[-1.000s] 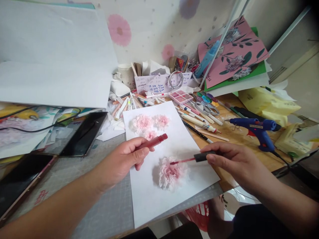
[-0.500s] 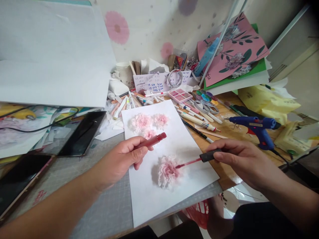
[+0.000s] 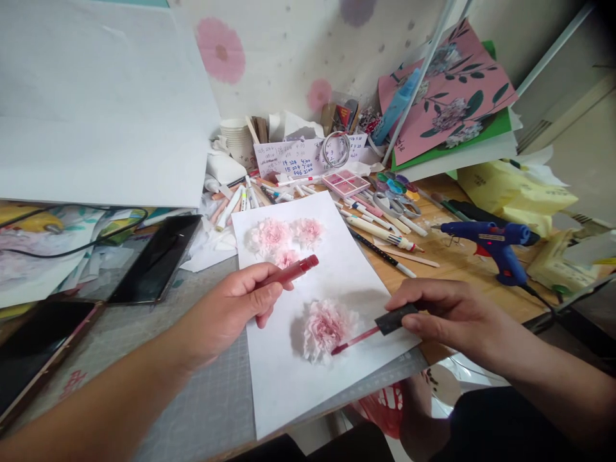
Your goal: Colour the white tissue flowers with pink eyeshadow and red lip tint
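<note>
My left hand (image 3: 245,298) is closed around an uncapped lip gloss tube (image 3: 291,271), its reddish neck pointing up and right over the paper. Between the fingers and thumb of my right hand (image 3: 437,311) is the black cap of the lip gloss wand (image 3: 359,338). The wand's dark red tip is at the lower edge of a pink and white ruffled flower (image 3: 327,327); whether it touches the petals I cannot tell. That flower lies on a white sheet of paper (image 3: 283,391). Further up the sheet sit three smaller pink flowers (image 3: 271,235), one partly behind the tube.
A blue glue gun (image 3: 500,247) rests at the right. Pens and markers (image 3: 380,224) are scattered behind the paper, near a pink makeup palette (image 3: 345,183). Two phones (image 3: 156,256) lie at the left. A pink floral sheet (image 3: 447,96) leans at the back right.
My right hand has moved slightly down and left, taking the wand tip from the flower's right middle to its lower edge. My left hand keeps the tube nearly in place.
</note>
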The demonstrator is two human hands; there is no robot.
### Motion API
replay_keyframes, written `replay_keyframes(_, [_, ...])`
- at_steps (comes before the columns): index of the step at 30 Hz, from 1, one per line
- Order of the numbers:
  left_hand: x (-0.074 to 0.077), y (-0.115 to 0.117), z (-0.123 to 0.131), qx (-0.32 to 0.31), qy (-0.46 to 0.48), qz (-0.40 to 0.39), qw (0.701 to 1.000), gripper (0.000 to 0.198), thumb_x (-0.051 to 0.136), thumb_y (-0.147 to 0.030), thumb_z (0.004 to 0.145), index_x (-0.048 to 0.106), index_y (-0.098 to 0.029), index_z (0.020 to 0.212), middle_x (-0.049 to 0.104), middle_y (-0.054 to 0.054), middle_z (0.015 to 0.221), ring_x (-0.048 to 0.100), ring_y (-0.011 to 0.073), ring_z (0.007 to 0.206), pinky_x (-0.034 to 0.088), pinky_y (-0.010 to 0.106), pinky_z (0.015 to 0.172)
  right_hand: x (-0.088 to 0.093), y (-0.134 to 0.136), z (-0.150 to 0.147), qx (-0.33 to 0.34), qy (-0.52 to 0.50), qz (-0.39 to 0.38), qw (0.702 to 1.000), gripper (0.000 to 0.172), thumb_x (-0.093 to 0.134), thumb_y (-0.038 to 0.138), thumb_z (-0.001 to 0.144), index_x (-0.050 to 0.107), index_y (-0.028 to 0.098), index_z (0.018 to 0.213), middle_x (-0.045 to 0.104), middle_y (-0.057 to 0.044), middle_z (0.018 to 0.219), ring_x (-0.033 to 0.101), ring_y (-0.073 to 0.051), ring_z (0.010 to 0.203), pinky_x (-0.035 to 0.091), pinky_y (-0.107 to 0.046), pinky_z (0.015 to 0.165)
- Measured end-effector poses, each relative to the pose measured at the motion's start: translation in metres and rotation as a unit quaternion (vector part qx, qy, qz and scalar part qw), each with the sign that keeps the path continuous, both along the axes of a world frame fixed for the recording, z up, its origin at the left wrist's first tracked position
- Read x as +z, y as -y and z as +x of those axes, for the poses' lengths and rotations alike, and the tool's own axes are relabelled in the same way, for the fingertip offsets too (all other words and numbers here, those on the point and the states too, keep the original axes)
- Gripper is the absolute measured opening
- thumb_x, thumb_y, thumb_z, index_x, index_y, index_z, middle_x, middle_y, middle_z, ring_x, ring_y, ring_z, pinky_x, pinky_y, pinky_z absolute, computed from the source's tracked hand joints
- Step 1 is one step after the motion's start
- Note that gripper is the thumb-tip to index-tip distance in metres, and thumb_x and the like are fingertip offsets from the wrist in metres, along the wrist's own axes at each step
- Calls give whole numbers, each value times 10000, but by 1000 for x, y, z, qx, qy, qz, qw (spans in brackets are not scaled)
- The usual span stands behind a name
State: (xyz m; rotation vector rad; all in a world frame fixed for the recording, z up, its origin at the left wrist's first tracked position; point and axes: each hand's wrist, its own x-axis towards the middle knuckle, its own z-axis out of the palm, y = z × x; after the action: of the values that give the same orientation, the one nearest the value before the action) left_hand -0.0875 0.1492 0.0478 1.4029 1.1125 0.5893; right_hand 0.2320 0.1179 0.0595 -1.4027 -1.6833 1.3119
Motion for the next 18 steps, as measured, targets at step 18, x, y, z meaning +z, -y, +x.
replay_keyframes(18, [1,0,1,-2,-1,-2,1000,320,502,-496,905,618,-212,999,454,-47,594,375,138,580,271,290,591,-6,-12,9,-68,-63,-27,995,275,796,460,697,746,213,808,738,-47,809,661,-202,773,516,-309,741])
